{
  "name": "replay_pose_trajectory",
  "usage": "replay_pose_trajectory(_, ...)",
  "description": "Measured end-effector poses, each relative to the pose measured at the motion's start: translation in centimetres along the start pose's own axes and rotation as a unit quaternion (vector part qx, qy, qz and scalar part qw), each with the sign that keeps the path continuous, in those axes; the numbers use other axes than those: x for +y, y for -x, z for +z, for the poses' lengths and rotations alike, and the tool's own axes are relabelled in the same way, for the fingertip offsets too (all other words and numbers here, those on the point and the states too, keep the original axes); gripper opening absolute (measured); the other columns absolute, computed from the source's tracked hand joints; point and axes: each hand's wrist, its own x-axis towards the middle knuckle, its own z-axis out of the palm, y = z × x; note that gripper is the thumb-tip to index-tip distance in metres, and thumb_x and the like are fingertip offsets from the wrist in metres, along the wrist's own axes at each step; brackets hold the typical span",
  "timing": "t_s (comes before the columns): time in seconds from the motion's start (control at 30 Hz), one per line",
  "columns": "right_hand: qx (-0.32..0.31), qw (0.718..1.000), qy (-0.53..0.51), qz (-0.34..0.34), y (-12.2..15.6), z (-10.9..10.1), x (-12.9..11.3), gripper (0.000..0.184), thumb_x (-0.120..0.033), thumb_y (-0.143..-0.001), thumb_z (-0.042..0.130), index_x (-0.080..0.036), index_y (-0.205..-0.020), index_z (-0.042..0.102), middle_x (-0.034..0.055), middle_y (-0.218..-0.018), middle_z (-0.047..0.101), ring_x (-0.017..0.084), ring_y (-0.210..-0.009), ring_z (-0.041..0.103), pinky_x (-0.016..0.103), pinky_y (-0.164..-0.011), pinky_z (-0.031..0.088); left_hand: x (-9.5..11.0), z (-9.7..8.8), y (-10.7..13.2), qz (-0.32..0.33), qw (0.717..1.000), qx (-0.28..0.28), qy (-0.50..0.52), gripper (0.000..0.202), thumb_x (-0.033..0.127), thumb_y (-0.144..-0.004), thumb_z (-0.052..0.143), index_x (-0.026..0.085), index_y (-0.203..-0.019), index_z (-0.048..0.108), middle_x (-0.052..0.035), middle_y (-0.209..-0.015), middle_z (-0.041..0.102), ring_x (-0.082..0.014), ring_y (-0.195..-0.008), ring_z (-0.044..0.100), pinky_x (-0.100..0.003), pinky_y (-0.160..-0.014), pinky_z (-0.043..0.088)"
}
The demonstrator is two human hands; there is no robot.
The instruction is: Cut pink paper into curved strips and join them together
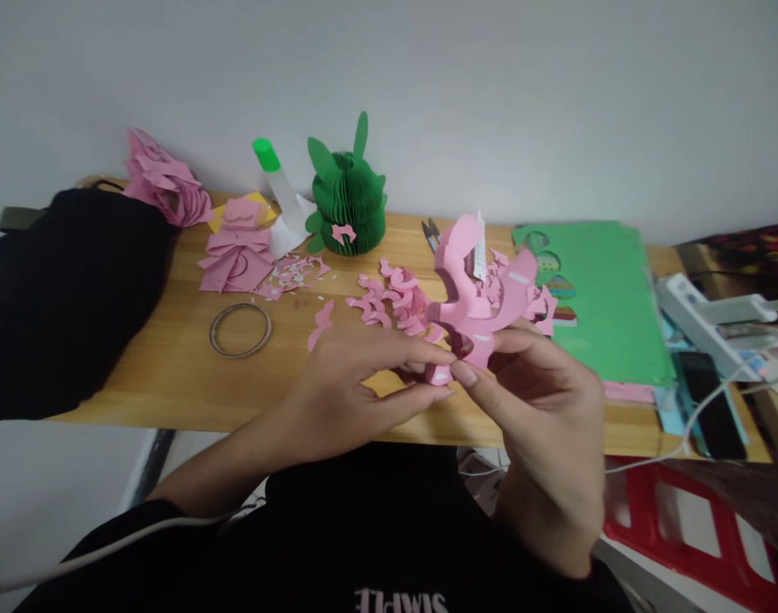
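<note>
Both my hands hold a pink layered paper shape (pixel 469 311) with curved, petal-like arms, raised above the front of the wooden table. Thumb and fingers of my left hand (pixel 357 383) pinch its lower tip. My right hand (pixel 542 409) grips its lower right side, thumb in front and fingers behind. White shiny patches show on several of its arms. Behind my left hand lie a pile of pink paper cut-outs (pixel 405 298) and a single wavy pink piece (pixel 321 323). More pink cut-outs (pixel 542 308) show partly hidden behind the shape.
A green pleated paper figure (pixel 349 200) and a green-capped glue bottle (pixel 280 183) stand at the back. Left are a tape ring (pixel 213 332), pink scraps (pixel 236 255) and a black bag (pixel 70 298). Right are green sheets (pixel 619 306), a power strip (pixel 708 323) and a phone (pixel 712 400).
</note>
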Motion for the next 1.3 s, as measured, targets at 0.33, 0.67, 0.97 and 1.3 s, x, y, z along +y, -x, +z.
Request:
replay_pose_trajectory(0.33,0.008,0.999,0.033,-0.017,0.0,0.2,-0.2,0.017,-0.015,-0.074,0.079,-0.026,-0.084,0.071,0.0014,-0.099,0.071,0.019,-0.095,0.068,0.033,-0.083,0.058,0.1,-0.2,0.2,-0.050,0.998,-0.024,0.039,0.007,0.019,-0.081,0.071,0.019,-0.089,0.071,0.0018,-0.076,0.076,-0.0103,-0.063,0.068,-0.019,-0.063,0.056)
replay_pose_trajectory(0.67,-0.006,0.999,0.019,-0.026,-0.2,0.2,0.7,0.015,-0.017,-0.078,0.076,-0.027,-0.088,0.073,0.0008,-0.100,0.069,0.016,-0.092,0.065,0.029,-0.081,0.055,-0.5,0.2,0.7,-0.048,0.999,-0.001,0.014,0.013,0.009,-0.084,0.062,0.018,-0.086,0.071,0.0018,-0.078,0.077,-0.0105,-0.070,0.071,-0.018,-0.066,0.054)
replay_pose_trajectory(0.97,0.049,0.997,-0.027,-0.045,-0.7,0.7,1.3,0.009,-0.020,-0.083,0.071,-0.028,-0.080,0.075,-0.0013,-0.082,0.068,0.012,-0.079,0.063,0.023,-0.070,0.051,-0.5,0.6,0.6,-0.044,0.999,0.013,0.020,0.013,0.008,-0.084,0.059,0.020,-0.087,0.063,0.0016,-0.077,0.073,-0.0100,-0.066,0.069,-0.017,-0.061,0.055)
replay_pose_trajectory(1.3,0.037,0.996,-0.056,-0.051,-0.1,0.9,0.9,0.012,-0.016,-0.084,0.070,-0.028,-0.083,0.075,-0.0021,-0.083,0.068,0.011,-0.080,0.062,0.021,-0.071,0.049,-1.1,-0.7,-0.1,-0.069,0.997,0.003,0.036,0.014,0.022,-0.082,0.069,0.024,-0.092,0.060,0.0027,-0.081,0.071,-0.0131,-0.072,0.071,-0.021,-0.063,0.059)
